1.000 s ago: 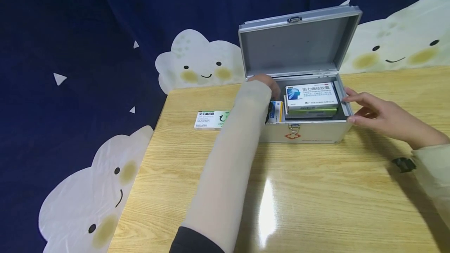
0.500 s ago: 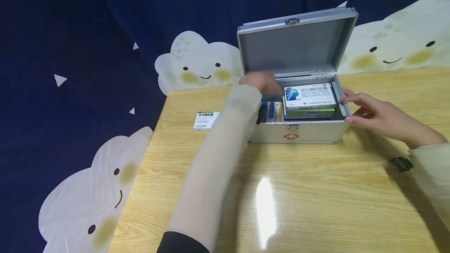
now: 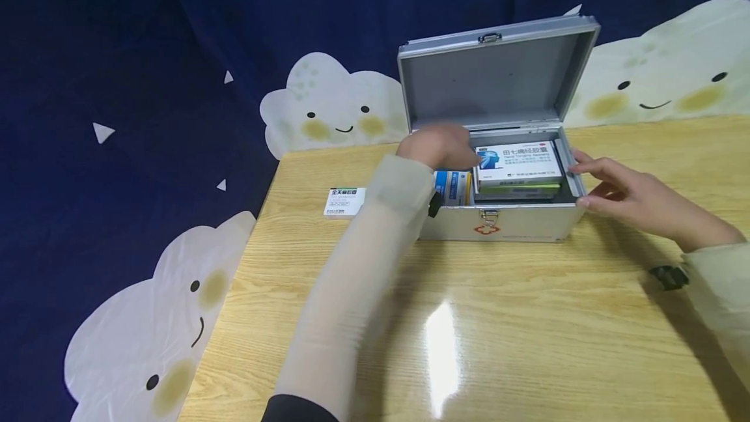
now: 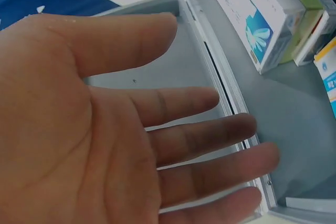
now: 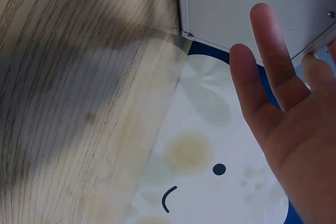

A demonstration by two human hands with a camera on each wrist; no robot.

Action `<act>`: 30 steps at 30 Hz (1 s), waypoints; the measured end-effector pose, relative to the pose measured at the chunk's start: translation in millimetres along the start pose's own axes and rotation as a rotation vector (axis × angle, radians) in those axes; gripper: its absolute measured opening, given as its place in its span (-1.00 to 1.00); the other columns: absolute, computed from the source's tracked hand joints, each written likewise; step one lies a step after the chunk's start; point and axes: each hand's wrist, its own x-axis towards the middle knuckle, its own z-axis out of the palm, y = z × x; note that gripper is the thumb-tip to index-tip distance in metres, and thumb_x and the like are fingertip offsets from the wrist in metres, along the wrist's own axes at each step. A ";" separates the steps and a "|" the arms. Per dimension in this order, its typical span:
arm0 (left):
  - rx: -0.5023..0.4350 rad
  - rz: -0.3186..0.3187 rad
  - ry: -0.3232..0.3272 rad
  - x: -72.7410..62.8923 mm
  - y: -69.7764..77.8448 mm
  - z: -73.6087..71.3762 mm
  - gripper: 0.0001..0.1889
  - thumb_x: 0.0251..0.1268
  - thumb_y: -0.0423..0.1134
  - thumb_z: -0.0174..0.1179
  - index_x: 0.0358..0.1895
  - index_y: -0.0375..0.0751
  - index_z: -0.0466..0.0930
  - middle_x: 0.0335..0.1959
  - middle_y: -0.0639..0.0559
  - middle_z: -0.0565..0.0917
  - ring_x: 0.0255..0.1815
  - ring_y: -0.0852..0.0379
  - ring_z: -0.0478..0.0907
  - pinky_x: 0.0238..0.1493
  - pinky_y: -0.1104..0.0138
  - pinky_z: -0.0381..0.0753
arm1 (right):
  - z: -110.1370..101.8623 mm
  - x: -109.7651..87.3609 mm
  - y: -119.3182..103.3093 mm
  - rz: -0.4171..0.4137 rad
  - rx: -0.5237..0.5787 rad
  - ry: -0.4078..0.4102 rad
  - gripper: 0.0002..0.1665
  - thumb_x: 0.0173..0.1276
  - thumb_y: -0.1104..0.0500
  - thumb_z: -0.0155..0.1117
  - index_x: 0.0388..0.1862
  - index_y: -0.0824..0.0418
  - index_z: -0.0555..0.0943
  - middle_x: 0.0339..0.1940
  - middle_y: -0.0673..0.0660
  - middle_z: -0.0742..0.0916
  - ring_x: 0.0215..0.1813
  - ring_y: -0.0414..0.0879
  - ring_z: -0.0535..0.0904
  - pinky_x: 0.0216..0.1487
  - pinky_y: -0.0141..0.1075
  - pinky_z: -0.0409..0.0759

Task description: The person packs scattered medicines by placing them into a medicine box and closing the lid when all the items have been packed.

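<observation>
An aluminium medicine case (image 3: pixel 521 226) with a red cross on its front stands on the table, lid (image 3: pixel 483 90) raised. My left hand (image 3: pixel 439 145) is over the case's left part, fingers spread and fairly straight, with nothing in the palm in the left wrist view. Beside it inside the case are a blue, white and yellow medicine box (image 3: pixel 452 187) and a white capsule box (image 3: pixel 518 161) stacked on a green-edged box (image 3: pixel 521 191). My right hand (image 3: pixel 638 197) touches the case's right side and rim with its fingertips; in the right wrist view two fingers extend loosely along the wall (image 5: pixel 231 9).
A white medicine box (image 3: pixel 344 202) lies on the wooden table (image 3: pixel 498 331) left of the case, partly behind my left forearm. Dark blue cloth (image 3: pixel 176 31) with smiling clouds hangs behind the table and along its left edge.
My left hand has lifted out of the case's left part and shifted slightly, exposing more of the blue and yellow box. My forearm now covers more of the white box. The right hand stays put.
</observation>
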 end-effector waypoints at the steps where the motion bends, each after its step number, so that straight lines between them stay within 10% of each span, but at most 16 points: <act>1: 0.001 0.008 0.000 -0.9 0.7 1.2 -0.53 0.48 0.17 -0.05 0.34 0.12 0.43 0.18 0.20 0.54 0.08 0.20 0.49 0.18 0.24 0.54 | 0.4 -0.1 -0.1 -0.004 0.003 0.002 -0.41 0.41 0.03 0.30 0.37 0.04 0.39 0.66 -0.11 0.09 -0.22 -0.54 0.51 -0.20 -0.68 0.42; 6: -0.004 0.049 0.030 -0.7 0.1 7.2 -0.46 0.49 0.16 -0.03 0.43 0.10 0.35 0.35 0.18 0.47 0.18 0.21 0.45 0.28 0.24 0.50 | 2.0 -0.4 -2.3 -0.020 0.024 0.006 -0.41 0.42 0.06 0.29 0.38 0.01 0.39 0.61 -0.33 0.10 -0.19 -0.53 0.52 -0.18 -0.67 0.43; 14: 0.041 0.211 0.320 -4.1 -12.5 13.3 -0.48 0.52 0.11 -0.07 0.42 0.03 0.38 0.38 0.14 0.50 0.36 0.19 0.45 0.40 0.25 0.44 | 0.3 0.1 -2.7 -0.011 0.016 -0.001 -0.41 0.42 0.04 0.29 0.38 -0.01 0.38 0.61 -0.33 0.08 -0.19 -0.53 0.53 -0.18 -0.64 0.45; 22: 0.017 0.362 0.476 -28.8 -23.7 17.8 -0.53 0.52 0.01 -0.04 0.36 -0.07 0.46 0.33 0.10 0.55 0.33 0.17 0.49 0.38 0.29 0.44 | 1.3 -1.5 -0.7 -0.024 0.034 0.009 -0.43 0.41 0.09 0.30 0.37 0.01 0.40 0.56 -0.44 0.10 -0.19 -0.51 0.56 -0.18 -0.64 0.46; 30: -0.178 0.498 0.602 -46.9 -59.4 28.2 -0.61 0.51 -0.08 0.02 0.25 -0.15 0.56 0.25 0.03 0.61 0.16 0.11 0.59 0.25 0.27 0.53 | 0.1 -3.3 -0.3 0.000 0.021 -0.001 -0.42 0.42 0.04 0.28 0.38 -0.01 0.38 0.63 -0.26 0.08 -0.18 -0.51 0.54 -0.18 -0.62 0.47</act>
